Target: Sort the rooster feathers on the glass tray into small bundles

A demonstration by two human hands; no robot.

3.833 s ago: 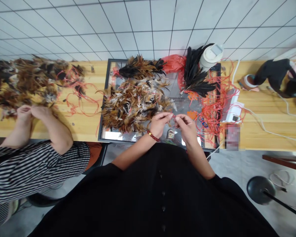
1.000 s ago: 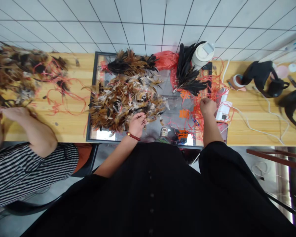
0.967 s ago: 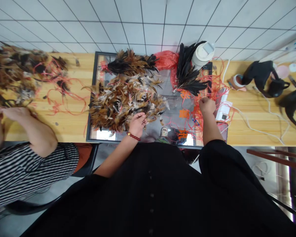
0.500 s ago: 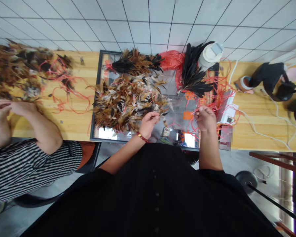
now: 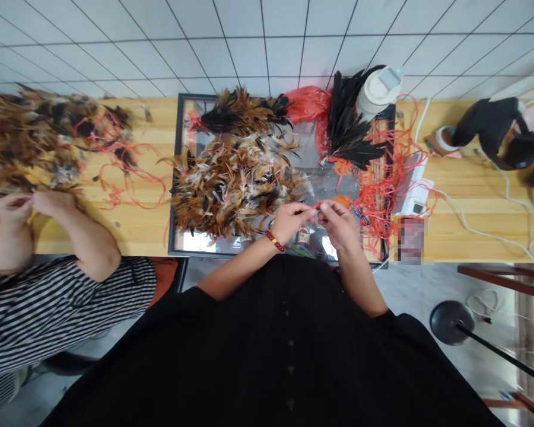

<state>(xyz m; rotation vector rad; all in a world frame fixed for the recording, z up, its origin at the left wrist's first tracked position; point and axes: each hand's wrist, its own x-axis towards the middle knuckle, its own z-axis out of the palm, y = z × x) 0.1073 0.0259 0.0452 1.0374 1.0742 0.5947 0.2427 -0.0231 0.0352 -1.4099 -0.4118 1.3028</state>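
Observation:
My left hand (image 5: 293, 218) wears a red beaded bracelet (image 5: 275, 240), and its thumb and finger are pinched together. Fingertips nearly touching it, my right hand (image 5: 337, 224) pinches red string (image 5: 314, 214), of which a short bit shows between the two hands. What else the left fingers grip is too small to make out. To the left of my hands, a pile of brown and white feathers (image 5: 231, 184) covers much of a black-framed glass board (image 5: 174, 207). Loose red strings (image 5: 378, 196) lie tangled right of my right hand.
Behind the pile lie a brown-black feather bundle (image 5: 244, 115), a red plastic bag (image 5: 309, 104), black feathers (image 5: 351, 139) and a white container (image 5: 380, 92). A white power strip (image 5: 413, 190) stands right. At left a co-worker's hands (image 5: 31, 204) work beside more feathers (image 5: 31, 130).
My right hand has moved left from the tangled strings to meet my left hand, with red string in its fingers. My left hand has shifted slightly right.

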